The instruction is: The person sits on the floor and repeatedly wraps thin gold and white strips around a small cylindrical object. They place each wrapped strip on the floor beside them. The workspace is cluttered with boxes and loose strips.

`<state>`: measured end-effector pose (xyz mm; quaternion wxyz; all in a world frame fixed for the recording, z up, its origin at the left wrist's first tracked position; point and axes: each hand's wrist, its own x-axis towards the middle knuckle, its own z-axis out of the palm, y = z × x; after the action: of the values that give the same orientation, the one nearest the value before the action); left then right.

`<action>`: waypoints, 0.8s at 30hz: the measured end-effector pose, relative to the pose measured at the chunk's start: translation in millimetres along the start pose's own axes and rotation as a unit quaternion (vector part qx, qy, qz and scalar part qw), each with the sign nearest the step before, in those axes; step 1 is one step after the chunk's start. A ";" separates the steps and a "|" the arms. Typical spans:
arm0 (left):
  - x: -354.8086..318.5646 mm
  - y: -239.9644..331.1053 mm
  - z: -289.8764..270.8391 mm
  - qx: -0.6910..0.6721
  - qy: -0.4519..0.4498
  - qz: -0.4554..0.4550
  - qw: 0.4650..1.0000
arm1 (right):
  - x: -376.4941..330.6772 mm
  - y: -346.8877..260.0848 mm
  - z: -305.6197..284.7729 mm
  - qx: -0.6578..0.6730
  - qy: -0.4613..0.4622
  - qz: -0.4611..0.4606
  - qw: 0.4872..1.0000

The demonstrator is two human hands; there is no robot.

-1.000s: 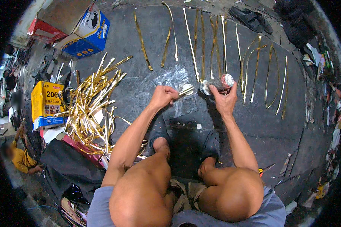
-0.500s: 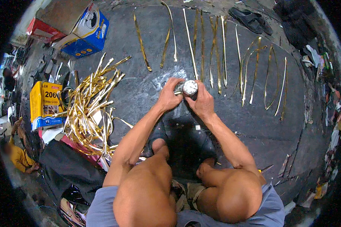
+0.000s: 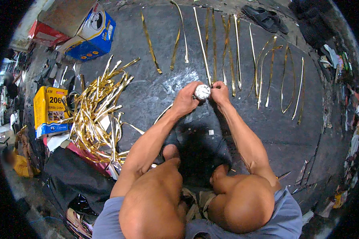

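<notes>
A person sat, knees bent, at the near edge of a dark mat (image 3: 275,131), both bare arms reaching forward and converging toward its middle. I saw the left hand (image 3: 186,98) bent inward at the wrist, fingers curled round the left side of a small cylinder with a rough white top (image 3: 202,92), which stood out over the mat's centre. The right hand (image 3: 220,93) was just to the cylinder's right, knuckles up, thumb and fingertips drawn narrowly together; I could not tell what, if anything, they pinched. A pale strip (image 3: 162,114) ran down beside the left forearm. Thin gold strips (image 3: 238,51) lay in a spaced row from the mat's far edge toward its right edge. Near the left edge sprawled a tangled heap of gold strips (image 3: 95,115), beside a yellow-and-blue box (image 3: 50,113). Dark sandals (image 3: 265,19) lay by the far right corner.
</notes>
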<state>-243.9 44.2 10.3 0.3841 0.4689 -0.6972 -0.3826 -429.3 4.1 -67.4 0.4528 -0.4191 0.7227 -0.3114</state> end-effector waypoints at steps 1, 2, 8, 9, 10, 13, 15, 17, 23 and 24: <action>0.1 -1.0 2.4 -0.004 0.001 0.000 1.000 | -4.6 1.0 -5.9 0.043 0.001 0.050 0.998; -5.5 -4.9 -2.1 0.000 0.008 -0.008 1.000 | -16.8 -15.8 -7.4 0.110 -0.020 0.058 0.992; -4.1 -1.1 -6.5 0.033 0.014 0.012 0.999 | -79.9 -150.9 -133.5 0.385 -0.098 -0.061 0.916; -3.6 -1.4 -5.8 0.024 0.007 -0.009 1.000 | -97.5 -180.8 -154.9 0.395 -0.109 -0.114 0.905; -4.9 -1.9 -8.6 0.022 0.008 -0.008 1.000 | -107.3 -199.0 -177.5 0.399 -0.137 -0.145 0.895; 1.3 6.1 -3.8 0.012 0.009 0.016 1.000 | -133.0 -244.1 -255.4 0.504 -0.221 -0.192 0.813; 1.8 10.5 -1.3 0.032 0.023 0.036 0.999 | -146.0 -289.3 -286.8 0.434 -0.262 -0.281 0.815; -3.5 8.1 -5.1 0.057 0.012 0.015 0.998 | -128.1 -338.9 -292.4 0.351 -0.354 -0.343 0.796; 9.4 -19.1 -54.1 0.023 0.054 0.015 0.998 | -44.9 -421.8 -184.0 0.308 -0.099 -0.351 0.879; 21.5 -33.2 -70.8 0.060 0.117 -0.054 0.990 | -48.9 -437.1 -159.1 0.301 -0.046 -0.327 0.895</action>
<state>-174.3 2.6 13.6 0.4135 0.5695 -0.6428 -0.3024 -421.7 -140.1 377.5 0.4628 -0.4890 0.3951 -0.6250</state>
